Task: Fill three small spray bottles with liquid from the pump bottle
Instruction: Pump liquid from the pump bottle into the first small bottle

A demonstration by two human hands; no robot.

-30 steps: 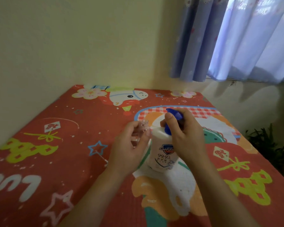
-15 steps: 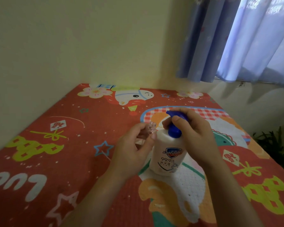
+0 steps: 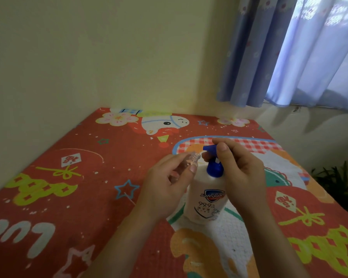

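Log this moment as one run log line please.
left hand holds small spray bottle at nozzle | right hand on pump bottle head

The left hand (image 3: 165, 189) covered most of the clear spray bottle (image 3: 194, 158); only its neck showed, blurred. The right hand (image 3: 241, 177) hid the pump bottle's (image 3: 206, 199) side at 3 o'clock. The plant (image 3: 338, 181) and curtain (image 3: 289, 51) ran off the frame's edge.

You faced a pale yellow wall (image 3: 88, 57) meeting a corner. A red cartoon-printed mat (image 3: 68, 197) covered the desk in front of you. Blue curtains (image 3: 289, 57) hung at your right, daylight glowing through them, with a dark green plant (image 3: 338, 183) below.
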